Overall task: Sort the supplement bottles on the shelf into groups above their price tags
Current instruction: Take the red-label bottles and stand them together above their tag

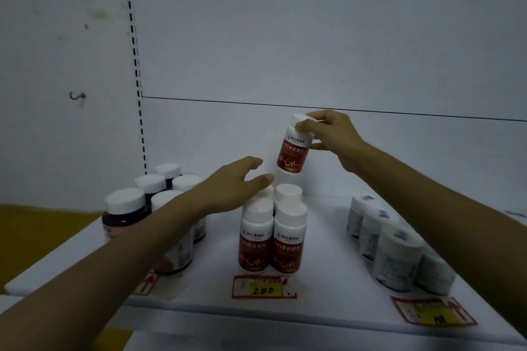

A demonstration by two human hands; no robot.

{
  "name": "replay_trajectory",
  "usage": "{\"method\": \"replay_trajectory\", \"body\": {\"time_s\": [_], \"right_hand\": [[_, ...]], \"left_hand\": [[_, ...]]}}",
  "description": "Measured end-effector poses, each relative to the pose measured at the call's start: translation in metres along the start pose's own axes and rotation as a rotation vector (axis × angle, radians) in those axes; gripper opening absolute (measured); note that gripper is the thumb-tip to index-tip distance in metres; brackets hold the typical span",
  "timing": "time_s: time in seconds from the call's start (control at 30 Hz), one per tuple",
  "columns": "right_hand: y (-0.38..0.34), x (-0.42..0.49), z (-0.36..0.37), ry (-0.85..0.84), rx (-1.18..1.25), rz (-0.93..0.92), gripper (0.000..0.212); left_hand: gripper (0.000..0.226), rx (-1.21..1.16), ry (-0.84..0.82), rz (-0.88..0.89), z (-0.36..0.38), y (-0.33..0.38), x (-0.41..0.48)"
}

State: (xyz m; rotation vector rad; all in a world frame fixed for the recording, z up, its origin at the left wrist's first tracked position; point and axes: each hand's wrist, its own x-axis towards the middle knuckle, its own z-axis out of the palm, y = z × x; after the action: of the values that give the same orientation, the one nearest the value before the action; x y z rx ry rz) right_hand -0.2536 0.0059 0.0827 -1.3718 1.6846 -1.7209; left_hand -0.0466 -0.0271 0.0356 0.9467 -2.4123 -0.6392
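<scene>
Pinched near cap by right hand (333, 139): one red-labelled bottle (293, 154), tilted, in air above and behind red-labelled group (271, 236). Left hand (236, 182): fingers spread, nothing held, just over same group. Group stood above "200" price tag (263, 286). Dark bottles (125, 214) clustered above left tag (148, 282); white bottles (396, 245) above right tag (433, 313). Judged nearly complete: held bottle not yet shelved.

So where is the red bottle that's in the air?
Head view, centre: the right hand holds the red-labelled, white-capped bottle tilted above the matching red bottles behind the 200 price tag.
</scene>
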Motion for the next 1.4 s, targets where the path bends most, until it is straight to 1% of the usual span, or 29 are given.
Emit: {"method": "replay_trajectory", "body": {"time_s": [0.07,0.1,0.23,0.3,0.4,0.5,0.6,0.7,0.8,0.93,1.0,1.1,1.17,1.27,1.3,1.37,1.4], "right_hand": [[0.003,0.000,0.005,-0.004,-0.002,0.030,0.037],[0.006,-0.001,0.009,-0.007,-0.013,0.046,0.037],[0.019,-0.004,0.031,-0.046,-0.084,0.111,0.040],[0.026,-0.005,0.042,-0.079,-0.111,0.146,0.039],[0.035,-0.005,0.052,-0.158,-0.176,0.175,0.037],[0.041,-0.006,0.058,-0.233,-0.269,0.190,0.034],[0.045,-0.008,0.061,-0.290,-0.317,0.241,0.036],[0.049,-0.008,0.063,-0.358,-0.293,0.275,0.031],[0.051,-0.008,0.064,-0.358,-0.247,0.269,0.027],[0.055,-0.008,0.059,-0.358,-0.229,0.258,0.022],[0.057,-0.009,0.057,-0.337,-0.227,0.252,0.024],[0.058,-0.015,0.051,-0.249,-0.202,0.258,0.041],[0.061,-0.023,0.045,-0.138,-0.113,0.261,0.048],[0.073,-0.043,0.036,0.085,0.089,0.261,0.048],[0.080,-0.053,0.034,0.136,0.128,0.267,0.046],[0.097,-0.076,0.035,0.181,0.183,0.295,0.045],[0.106,-0.088,0.037,0.180,0.213,0.309,0.045]], "left_hand": [[0.054,-0.023,0.006,-0.015,0.000,-0.006,0.002],[0.054,-0.081,0.014,-0.029,0.000,-0.008,0.004],[0.052,-0.532,0.119,-0.155,0.007,-0.016,0.002],[0.053,-0.656,0.152,-0.214,0.014,-0.024,0.000],[0.057,-0.828,0.153,-0.287,0.024,-0.032,-0.005],[0.061,-0.997,0.121,-0.293,0.032,-0.029,-0.012],[0.056,-1.087,0.088,-0.272,0.040,-0.024,-0.015],[0.040,-1.110,0.059,-0.260,0.045,-0.023,-0.013],[0.045,-1.154,-0.001,-0.242,0.049,-0.028,-0.006],[0.038,-1.191,-0.027,-0.263,0.054,-0.029,-0.006],[0.039,-1.182,0.007,-0.256,0.057,-0.028,-0.005],[0.041,-1.126,0.074,-0.260,0.058,-0.031,-0.004],[0.058,-1.087,0.073,-0.311,0.062,-0.040,0.000],[0.072,-1.079,0.076,-0.281,0.070,-0.049,0.001],[0.079,-1.081,0.071,-0.279,0.075,-0.054,0.003],[0.097,-1.118,0.022,-0.254,0.087,-0.065,0.008],[0.099,-1.136,0.001,-0.246,0.090,-0.066,0.008]]}}
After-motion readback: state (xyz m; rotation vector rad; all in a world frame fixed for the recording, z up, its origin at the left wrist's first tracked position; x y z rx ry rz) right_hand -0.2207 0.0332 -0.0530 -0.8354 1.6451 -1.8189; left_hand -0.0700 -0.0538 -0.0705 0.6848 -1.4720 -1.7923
